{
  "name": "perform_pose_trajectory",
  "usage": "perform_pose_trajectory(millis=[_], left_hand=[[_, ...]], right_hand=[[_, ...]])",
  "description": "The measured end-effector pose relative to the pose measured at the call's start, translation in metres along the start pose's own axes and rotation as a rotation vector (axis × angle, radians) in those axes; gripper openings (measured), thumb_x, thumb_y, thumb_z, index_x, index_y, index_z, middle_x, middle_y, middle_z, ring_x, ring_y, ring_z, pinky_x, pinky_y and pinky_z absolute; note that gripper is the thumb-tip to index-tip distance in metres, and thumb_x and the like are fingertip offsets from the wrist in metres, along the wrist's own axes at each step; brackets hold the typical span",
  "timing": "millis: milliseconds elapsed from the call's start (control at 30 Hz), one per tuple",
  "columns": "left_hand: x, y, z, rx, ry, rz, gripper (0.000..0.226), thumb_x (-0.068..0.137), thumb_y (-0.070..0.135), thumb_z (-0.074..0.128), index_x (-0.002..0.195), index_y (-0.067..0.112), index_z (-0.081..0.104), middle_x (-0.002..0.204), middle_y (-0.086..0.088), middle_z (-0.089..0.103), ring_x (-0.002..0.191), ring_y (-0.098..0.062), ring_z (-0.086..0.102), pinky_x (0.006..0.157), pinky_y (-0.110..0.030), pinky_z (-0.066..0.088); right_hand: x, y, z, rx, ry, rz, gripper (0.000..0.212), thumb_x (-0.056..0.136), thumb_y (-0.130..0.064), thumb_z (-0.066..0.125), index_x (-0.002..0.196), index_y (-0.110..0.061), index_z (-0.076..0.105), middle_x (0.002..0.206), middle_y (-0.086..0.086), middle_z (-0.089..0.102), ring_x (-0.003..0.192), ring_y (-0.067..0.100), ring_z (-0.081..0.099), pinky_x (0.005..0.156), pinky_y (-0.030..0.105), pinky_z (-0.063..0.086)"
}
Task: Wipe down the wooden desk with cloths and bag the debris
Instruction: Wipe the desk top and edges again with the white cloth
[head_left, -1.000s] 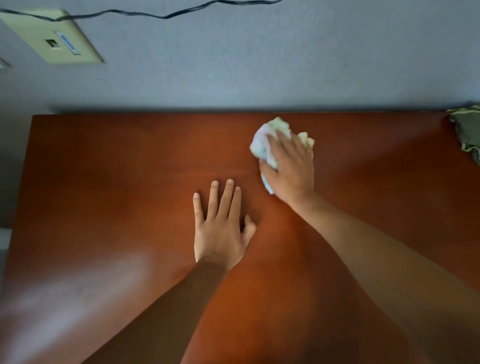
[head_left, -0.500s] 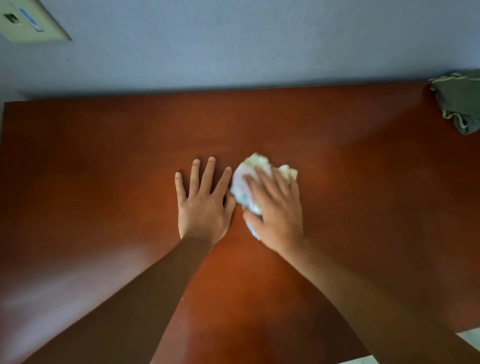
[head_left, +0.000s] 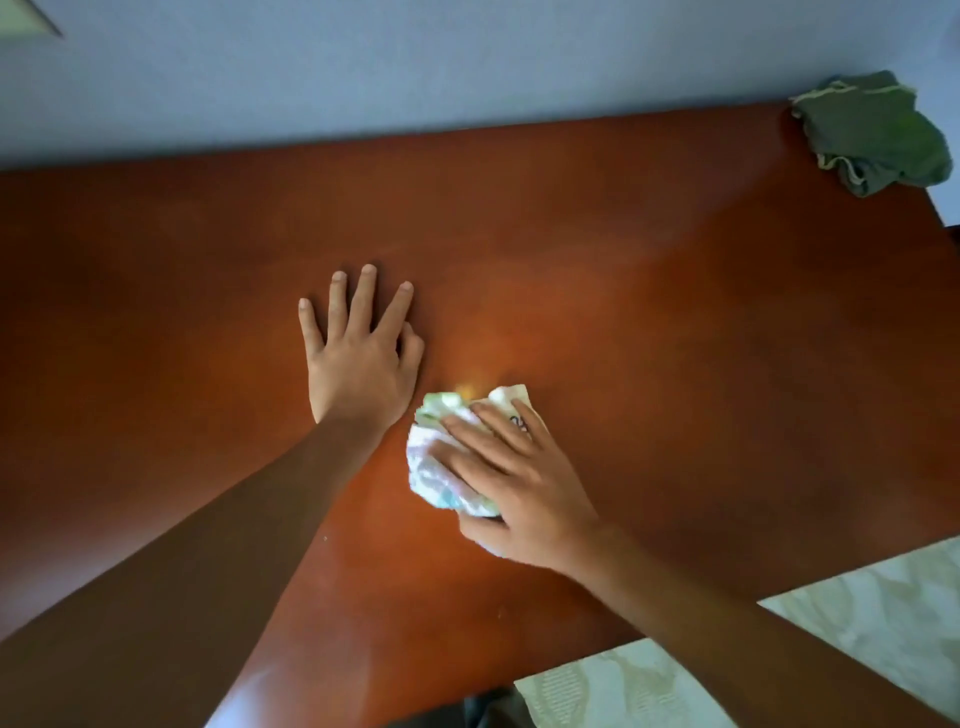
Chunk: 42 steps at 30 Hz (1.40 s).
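Head view. The right hand (head_left: 524, 483) lies palm-down on a crumpled white cloth (head_left: 447, 462) with pale green and blue print. Its fingers are spread across the top of the wad and its thumb curls against the near edge, so the grip is closed on the cloth and presses it onto the tabletop (head_left: 675, 338). The cloth protrudes beyond the fingertips on the far side and to the left of the grip; part of it is hidden under the palm.

The left hand (head_left: 358, 358) rests flat on the tabletop, just left of and beyond the right-hand grip. Its fingers are straight and splayed, and its grip is open and holds nothing. The heel of this hand is close to the cloth's far-left corner; contact cannot be confirmed.

A green cloth (head_left: 872, 135) lies bunched at the far right corner of the tabletop, well apart from both hands.

A pale wall (head_left: 467, 67) stands behind the tabletop. A light patterned floor (head_left: 831, 623) shows past the near right edge.

No container is in view.
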<state>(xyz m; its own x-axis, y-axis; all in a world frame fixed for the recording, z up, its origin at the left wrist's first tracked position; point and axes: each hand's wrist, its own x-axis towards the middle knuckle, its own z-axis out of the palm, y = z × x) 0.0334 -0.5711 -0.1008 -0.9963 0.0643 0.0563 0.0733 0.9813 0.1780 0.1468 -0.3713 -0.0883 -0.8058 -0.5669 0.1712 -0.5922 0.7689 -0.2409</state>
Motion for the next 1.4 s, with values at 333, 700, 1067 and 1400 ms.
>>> perform_pose_trajectory(millis=[333,700,1067,1400], left_hand=[[-0.005,0.01,-0.001,0.117,-0.145,-0.001,0.075,0.102,0.067,0.017,0.165,0.027,0.016,0.173,-0.009,0.007,0.159,-0.038,-0.001,0.123,-0.069,0.003],[-0.098,0.076,-0.001,0.131,-0.258,-0.042,0.09,0.099,0.068,0.011,0.165,0.006,0.008,0.173,-0.016,-0.001,0.157,-0.045,-0.005,0.12,-0.073,0.002],[-0.098,0.078,-0.006,0.105,-0.265,-0.047,0.088,0.1,0.064,0.022,0.163,0.004,0.018,0.172,-0.018,0.008,0.158,-0.045,0.0,0.12,-0.071,0.006],[-0.099,0.076,-0.006,0.115,-0.271,-0.002,0.075,0.105,0.058,0.021,0.163,0.011,0.025,0.171,-0.018,0.014,0.156,-0.051,0.004,0.118,-0.076,0.006]], right_hand=[[-0.043,-0.01,-0.004,-0.027,0.136,0.516,0.068,0.074,-0.03,0.065,0.14,-0.02,0.063,0.156,0.0,0.05,0.151,0.03,0.038,0.116,0.063,0.028],[-0.106,0.066,-0.04,-0.153,-0.031,0.54,0.068,0.079,-0.034,0.064,0.145,-0.021,0.053,0.157,0.005,0.048,0.143,0.034,0.044,0.115,0.057,0.035],[-0.103,0.052,-0.035,-0.133,-0.199,0.055,0.064,0.088,-0.038,0.06,0.15,-0.025,0.053,0.166,0.006,0.037,0.152,0.036,0.034,0.121,0.061,0.026],[-0.035,0.082,-0.034,-0.075,-0.09,0.582,0.068,0.081,-0.03,0.065,0.147,-0.023,0.05,0.161,0.003,0.039,0.15,0.038,0.032,0.112,0.062,0.027]])
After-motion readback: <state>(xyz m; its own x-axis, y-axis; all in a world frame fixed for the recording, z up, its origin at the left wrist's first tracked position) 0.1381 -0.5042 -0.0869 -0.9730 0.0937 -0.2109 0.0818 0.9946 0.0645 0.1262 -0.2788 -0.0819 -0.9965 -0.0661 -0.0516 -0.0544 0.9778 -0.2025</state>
